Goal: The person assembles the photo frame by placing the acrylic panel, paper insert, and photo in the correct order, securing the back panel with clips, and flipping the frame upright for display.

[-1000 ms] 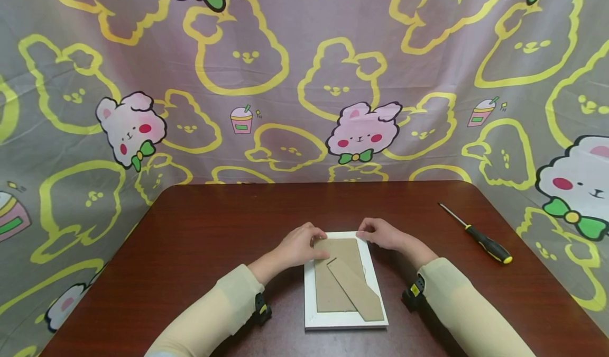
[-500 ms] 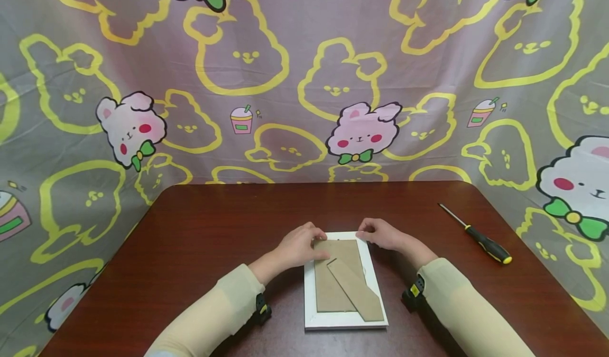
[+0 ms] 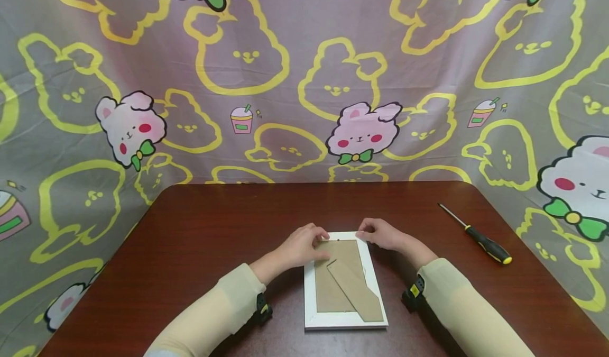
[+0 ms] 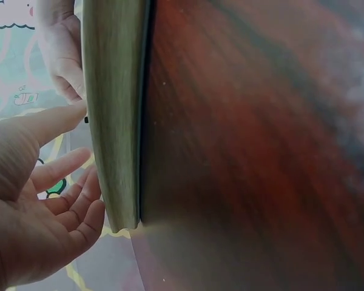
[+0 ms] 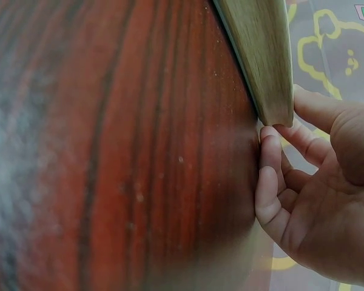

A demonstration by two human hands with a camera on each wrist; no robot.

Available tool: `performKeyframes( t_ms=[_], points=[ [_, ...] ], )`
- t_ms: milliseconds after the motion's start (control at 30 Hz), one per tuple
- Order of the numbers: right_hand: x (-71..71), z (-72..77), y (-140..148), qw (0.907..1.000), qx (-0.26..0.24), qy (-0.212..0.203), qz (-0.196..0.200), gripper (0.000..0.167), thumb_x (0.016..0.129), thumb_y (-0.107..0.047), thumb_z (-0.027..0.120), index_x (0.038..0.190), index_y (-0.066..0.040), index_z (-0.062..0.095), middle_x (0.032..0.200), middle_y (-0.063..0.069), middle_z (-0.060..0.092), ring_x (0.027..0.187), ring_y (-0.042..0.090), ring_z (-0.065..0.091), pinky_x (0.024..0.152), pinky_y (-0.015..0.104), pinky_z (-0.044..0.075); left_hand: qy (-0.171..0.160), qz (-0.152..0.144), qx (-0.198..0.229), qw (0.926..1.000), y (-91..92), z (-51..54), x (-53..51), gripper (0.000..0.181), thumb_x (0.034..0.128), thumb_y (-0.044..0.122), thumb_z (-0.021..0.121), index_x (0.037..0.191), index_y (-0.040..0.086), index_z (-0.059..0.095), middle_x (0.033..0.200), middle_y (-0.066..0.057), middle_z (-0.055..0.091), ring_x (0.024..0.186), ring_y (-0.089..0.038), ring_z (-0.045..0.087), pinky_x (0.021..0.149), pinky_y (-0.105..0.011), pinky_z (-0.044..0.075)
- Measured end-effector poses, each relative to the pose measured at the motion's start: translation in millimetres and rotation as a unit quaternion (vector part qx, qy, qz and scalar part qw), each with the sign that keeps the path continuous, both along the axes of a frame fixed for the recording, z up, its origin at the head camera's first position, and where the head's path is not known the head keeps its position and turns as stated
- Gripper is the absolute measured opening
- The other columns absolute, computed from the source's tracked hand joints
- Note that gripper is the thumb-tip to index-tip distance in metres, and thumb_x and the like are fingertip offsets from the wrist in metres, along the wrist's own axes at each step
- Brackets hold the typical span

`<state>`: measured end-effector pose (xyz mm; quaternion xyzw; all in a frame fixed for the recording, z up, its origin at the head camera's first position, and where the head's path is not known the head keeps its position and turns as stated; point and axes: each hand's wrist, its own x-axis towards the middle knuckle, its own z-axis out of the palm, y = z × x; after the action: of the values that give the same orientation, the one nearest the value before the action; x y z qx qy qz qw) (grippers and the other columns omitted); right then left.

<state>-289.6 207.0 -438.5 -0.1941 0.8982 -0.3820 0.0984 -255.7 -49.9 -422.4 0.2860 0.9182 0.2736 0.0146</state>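
Head view: white picture frame (image 3: 310,293) lying back-up on the table (image 3: 214,214), between the two hands. Only this view shows the tan backing (image 3: 328,288), its slanting stand (image 3: 365,296) reaching over the lower right border, and a screwdriver (image 3: 476,235) well apart to the right.

Wrist views give the sides instead: pale, wood-grained, a thin dark line along the bottom (hidden from above).

Left hand (image 3: 300,246) at the frame's far left corner, fingers loosely bent and spread, resting there without a grasp. Right hand (image 3: 384,235) pinches the far right corner, thumb against fingers. Border white; small dark spot (image 3: 338,239) at the backing's far edge.
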Motion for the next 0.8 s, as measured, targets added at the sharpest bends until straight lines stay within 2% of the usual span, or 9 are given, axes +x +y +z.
performKeyframes(
  t_ms=[433, 667, 800],
  points=[
    [-0.3, -0.1, -0.7, 0.9999, 0.002, -0.006, -0.008, 0.013, 0.097, -0.019, 0.062, 0.094, -0.007, 0.062, 0.075, 0.004, 0.052, 0.068, 0.018, 0.047, 0.059, 0.033, 0.039, -0.012, 0.003, -0.022, 0.9997, 1.1, 0.3, 1.0, 0.042, 0.0744, 0.023, 0.085, 0.11, 0.011, 0.067, 0.091, 0.0, 0.054, 0.083, -0.014, 0.053, 0.073, -0.027, 0.044],
    [-0.5, -0.7, -0.6, 1.0, -0.001, 0.004, -0.002, 0.013, 0.096, -0.019, 0.062, 0.092, -0.007, 0.062, 0.076, 0.004, 0.052, 0.068, 0.018, 0.047, 0.06, 0.033, 0.039, -0.016, 0.007, -0.029, 0.9994, 1.7, 0.8, 1.6, 0.043, 0.0748, 0.025, 0.086, 0.112, 0.013, 0.067, 0.092, 0.002, 0.053, 0.083, -0.012, 0.051, 0.072, -0.026, 0.044],
    [-0.3, -1.8, -0.4, 1.0, -0.003, 0.007, -0.001, 0.013, 0.096, -0.019, 0.063, 0.092, -0.007, 0.062, 0.075, 0.004, 0.051, 0.067, 0.018, 0.046, 0.06, 0.033, 0.038, -0.022, -0.008, -0.017, 0.9996, -1.0, 1.2, -0.5, 0.042, 0.0766, 0.025, 0.084, 0.113, 0.011, 0.066, 0.093, 0.0, 0.054, 0.085, -0.014, 0.053, 0.073, -0.027, 0.045]
  ],
)
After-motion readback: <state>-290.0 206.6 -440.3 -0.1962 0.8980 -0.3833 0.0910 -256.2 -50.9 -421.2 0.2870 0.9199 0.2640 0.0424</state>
